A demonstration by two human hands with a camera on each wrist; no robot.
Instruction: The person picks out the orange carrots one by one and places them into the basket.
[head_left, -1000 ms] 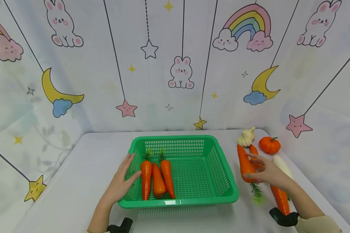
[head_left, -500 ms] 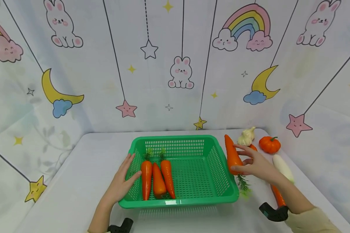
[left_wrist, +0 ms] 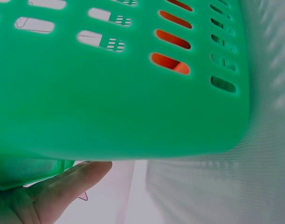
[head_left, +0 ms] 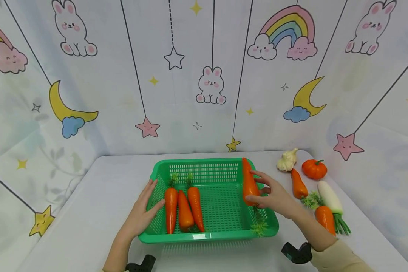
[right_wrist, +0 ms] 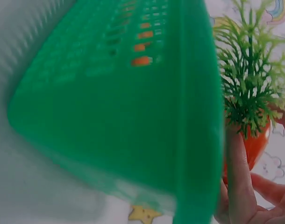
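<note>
My right hand [head_left: 275, 196] holds a carrot [head_left: 249, 183] by its side, thumb and fingers around it, above the right part of a green basket [head_left: 207, 237]. The carrot's leafy top [right_wrist: 252, 70] hangs toward the near side, over the basket's rim in the right wrist view. Inside the basket at the left lie a carrot [head_left: 170, 209], a stubby carrot [head_left: 185, 213] and a slim carrot [head_left: 195, 207]. My left hand [head_left: 141, 211] rests at the basket's left rim, fingers spread and fairly straight; its fingertip shows beyond the basket wall [left_wrist: 110, 116] in the left wrist view.
On the table's right side lie a garlic bulb [head_left: 287, 160], a small pumpkin [head_left: 314, 169], a carrot [head_left: 298, 184], a white radish [head_left: 329, 196] and another carrot [head_left: 325, 219]. A patterned cloth [head_left: 176, 124] hangs behind the white table [head_left: 98, 204].
My right hand has carried the carrot leftward from the group of vegetables at the right to over the basket. The left hand and the basket stay where they were.
</note>
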